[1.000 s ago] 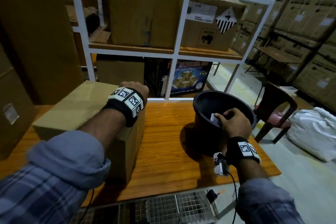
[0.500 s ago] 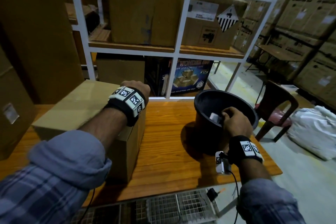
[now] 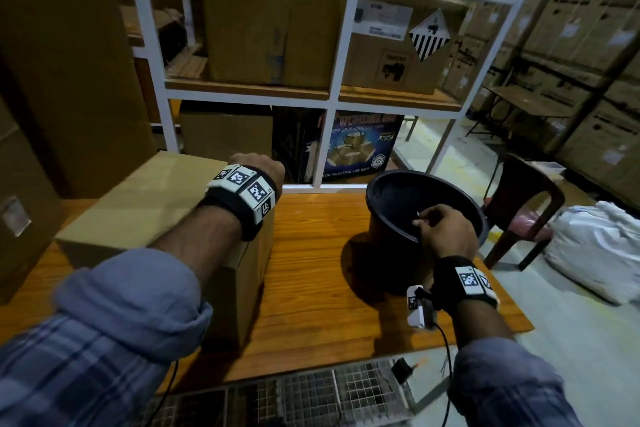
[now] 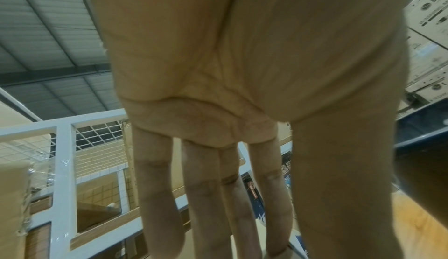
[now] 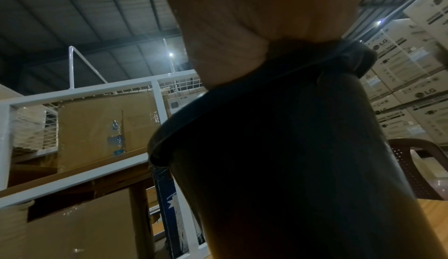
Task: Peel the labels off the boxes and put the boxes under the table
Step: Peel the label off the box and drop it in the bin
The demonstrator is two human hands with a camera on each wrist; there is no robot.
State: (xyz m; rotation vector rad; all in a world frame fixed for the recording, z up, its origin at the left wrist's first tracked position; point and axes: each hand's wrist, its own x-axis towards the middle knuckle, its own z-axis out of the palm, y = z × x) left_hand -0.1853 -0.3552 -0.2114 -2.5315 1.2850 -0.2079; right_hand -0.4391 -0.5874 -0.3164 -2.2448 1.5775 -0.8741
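A plain brown cardboard box [image 3: 145, 204] stands on the left of the wooden table [image 3: 311, 270]. My left hand [image 3: 258, 168] rests on its far right corner. In the left wrist view its fingers [image 4: 206, 196] hang straight down, gripping nothing. A black bucket [image 3: 388, 243] stands on the right of the table. My right hand [image 3: 440, 229] sits on its near rim with fingers curled together. A small white sliver of label [image 3: 418, 214] shows at the fingertips. The right wrist view shows only the palm [image 5: 242, 33] against the bucket wall [image 5: 290, 157].
A white shelf frame [image 3: 341, 80] full of cartons stands right behind the table. A large carton [image 3: 69, 80] rises at the left. A brown chair [image 3: 519, 204] and a white sack [image 3: 595, 246] are on the floor to the right. Wire mesh [image 3: 311, 399] shows below the table's front edge.
My right hand dipped into the bucket with the white label scrap, then drew back to the near rim; far less of the scrap shows now. The left hand has stayed on the box.
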